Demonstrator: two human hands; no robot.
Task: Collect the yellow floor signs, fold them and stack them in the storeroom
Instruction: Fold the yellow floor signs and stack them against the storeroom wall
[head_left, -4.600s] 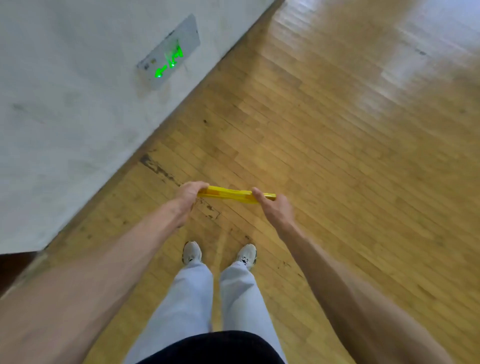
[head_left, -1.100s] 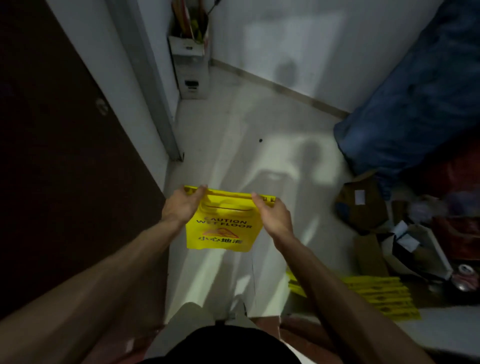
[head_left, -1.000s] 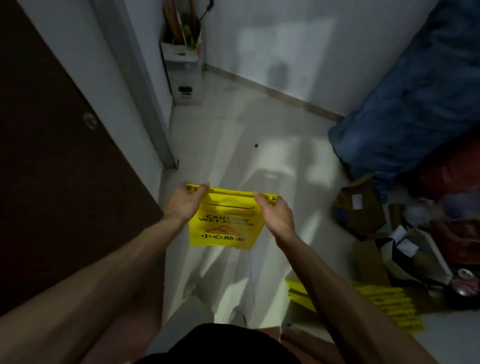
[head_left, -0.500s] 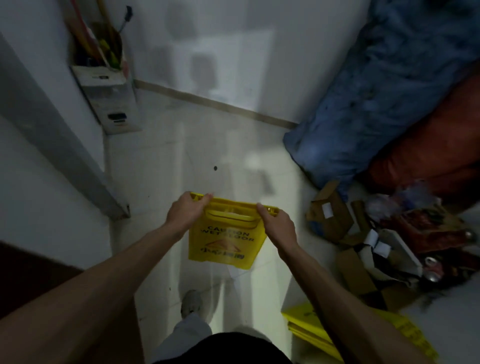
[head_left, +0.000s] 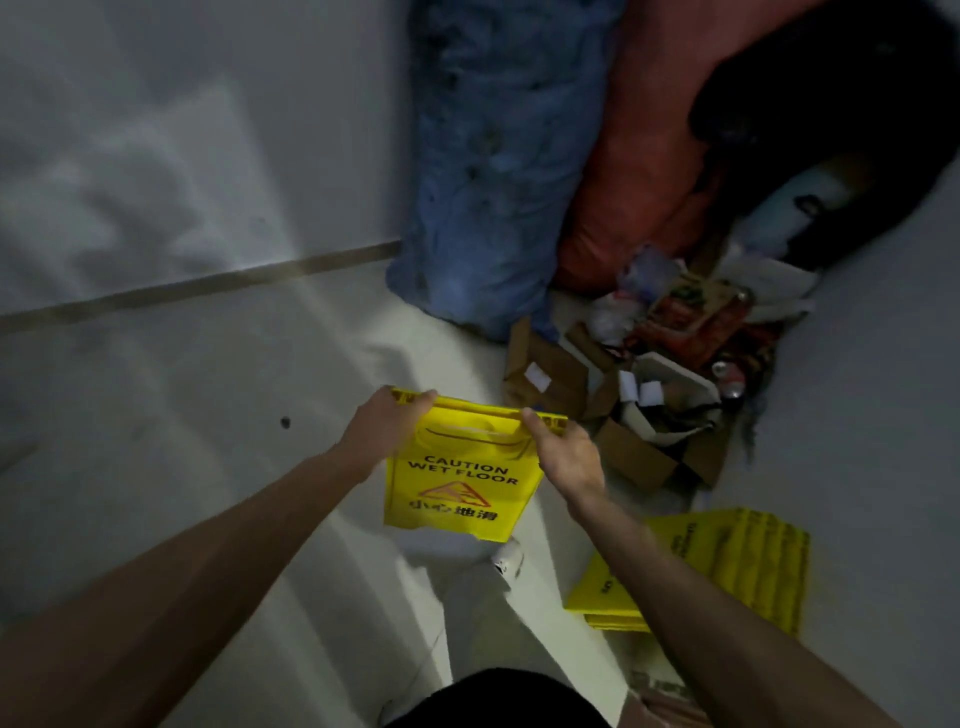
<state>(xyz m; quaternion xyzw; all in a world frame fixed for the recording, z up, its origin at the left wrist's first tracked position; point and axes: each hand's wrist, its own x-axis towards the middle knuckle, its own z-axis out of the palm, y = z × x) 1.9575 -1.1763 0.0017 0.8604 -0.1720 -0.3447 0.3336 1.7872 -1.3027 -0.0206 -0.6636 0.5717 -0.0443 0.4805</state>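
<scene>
yellow floor sign (head_left: 457, 483): folded, hanging upright (held) | stack of signs (head_left: 727, 561): flat on floor

My left hand (head_left: 387, 431) and right hand (head_left: 563, 457) are bare, and both forearms (head_left: 234, 561) run bare to the near edge. Nearest me is the black cloth of my top (head_left: 498, 696). Beyond it, one pale grey trouser leg (head_left: 478, 613) ends at a white shoe (head_left: 506, 558) with dark markings.

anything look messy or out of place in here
Yes. Loose cardboard boxes, paper scraps and a drink can lie strewn on the floor below the blue bundle, just beyond the stack of folded signs. That stack is fanned, edges not flush. The held sign, gripped at its top by left hand and right hand, looks intact.
</scene>
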